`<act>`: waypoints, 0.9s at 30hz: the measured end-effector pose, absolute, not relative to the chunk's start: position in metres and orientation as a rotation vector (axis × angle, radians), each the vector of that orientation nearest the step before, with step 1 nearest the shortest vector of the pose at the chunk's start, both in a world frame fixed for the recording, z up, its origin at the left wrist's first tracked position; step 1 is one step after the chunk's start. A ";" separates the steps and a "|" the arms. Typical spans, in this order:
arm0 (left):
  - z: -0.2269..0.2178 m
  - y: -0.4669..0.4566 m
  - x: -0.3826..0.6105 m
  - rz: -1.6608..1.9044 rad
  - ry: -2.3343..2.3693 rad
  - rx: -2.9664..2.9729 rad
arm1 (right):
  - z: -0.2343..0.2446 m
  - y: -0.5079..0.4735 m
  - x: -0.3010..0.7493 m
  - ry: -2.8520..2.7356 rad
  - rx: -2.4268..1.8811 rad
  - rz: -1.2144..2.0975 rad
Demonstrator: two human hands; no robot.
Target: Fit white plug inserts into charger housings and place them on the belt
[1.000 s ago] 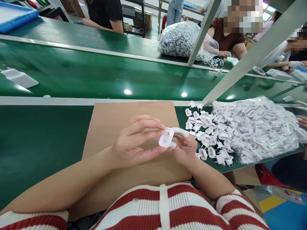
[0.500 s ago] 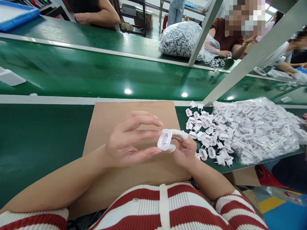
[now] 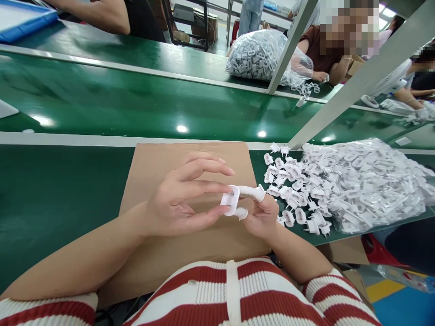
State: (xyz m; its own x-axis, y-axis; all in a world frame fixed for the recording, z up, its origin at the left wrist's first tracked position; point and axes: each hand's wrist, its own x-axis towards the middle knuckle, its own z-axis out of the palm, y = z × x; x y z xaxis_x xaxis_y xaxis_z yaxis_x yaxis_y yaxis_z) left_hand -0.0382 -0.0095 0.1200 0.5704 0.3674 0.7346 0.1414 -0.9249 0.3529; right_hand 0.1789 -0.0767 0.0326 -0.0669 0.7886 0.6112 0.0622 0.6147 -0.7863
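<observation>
While my right hand (image 3: pixel 261 217) pinches one white plug insert (image 3: pixel 230 202) between capped fingers (image 3: pixel 253 192) above the cardboard sheet (image 3: pixel 152 167), my left hand (image 3: pixel 176 203) steadies it with spread fingers, and a large pile of inserts (image 3: pixel 343 185) on the bench (image 3: pixel 61 190) remains unhandled.

Both hands are working above the cardboard sheet (image 3: pixel 176 253). The right hand (image 3: pixel 261 215), wearing 2 white finger cots, is pinching a white plug piece (image 3: pixel 230 202); the left hand (image 3: pixel 180 201) is touching it with fingertips. Loose plug pieces (image 3: pixel 340 185) are lying right of the cardboard sheet.
</observation>
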 end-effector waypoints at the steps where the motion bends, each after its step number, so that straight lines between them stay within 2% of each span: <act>1: 0.120 -0.009 -0.039 1.272 0.417 2.549 | 0.033 -0.077 0.179 -1.547 -0.730 0.695; 15: 0.114 0.004 -0.040 1.163 0.388 2.500 | 0.030 -0.078 0.177 -1.413 -0.823 0.663; 22: 0.117 0.000 -0.040 1.165 0.382 2.487 | 0.040 -0.073 0.172 -1.148 -0.753 1.113; 27: 0.120 -0.003 -0.041 1.154 0.424 2.456 | 0.046 -0.071 0.174 -1.057 -0.856 1.362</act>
State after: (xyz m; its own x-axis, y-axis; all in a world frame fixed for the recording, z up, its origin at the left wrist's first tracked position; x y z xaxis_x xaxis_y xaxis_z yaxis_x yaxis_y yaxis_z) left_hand -0.0409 -0.0031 0.1195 0.6150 0.4267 0.6631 0.1036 -0.8773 0.4685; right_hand 0.1745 -0.0714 0.0459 -0.0806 0.9926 0.0909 -0.3347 0.0589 -0.9405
